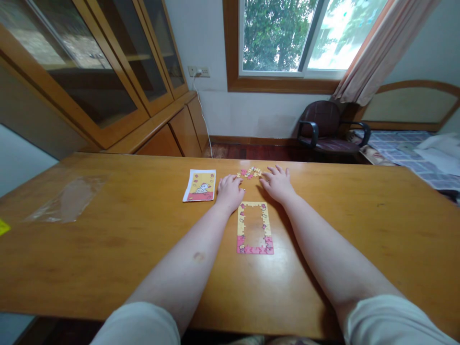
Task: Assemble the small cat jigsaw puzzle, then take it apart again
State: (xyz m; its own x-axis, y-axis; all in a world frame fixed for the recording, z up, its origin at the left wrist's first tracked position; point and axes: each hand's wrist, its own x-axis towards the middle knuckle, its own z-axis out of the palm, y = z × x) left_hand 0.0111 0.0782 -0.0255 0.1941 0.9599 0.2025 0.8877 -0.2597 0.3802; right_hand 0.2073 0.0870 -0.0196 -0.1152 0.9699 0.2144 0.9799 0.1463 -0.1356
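My right hand [279, 186] lies just beyond the far right corner of the puzzle border [255, 250], fingers spread, their tips by the right edge of the pile of loose pieces [254, 171]. My left hand [230, 192] is at the pile's left side, fingers bent; they look too small from here to tell whether they pinch anything. The border lies hollow on the counter [151, 244], nearer me than the pile, with the picture card [200, 186] left of my left hand.

Table [359, 206] w/ puzzle [256, 250], prob. bag [74, 199]
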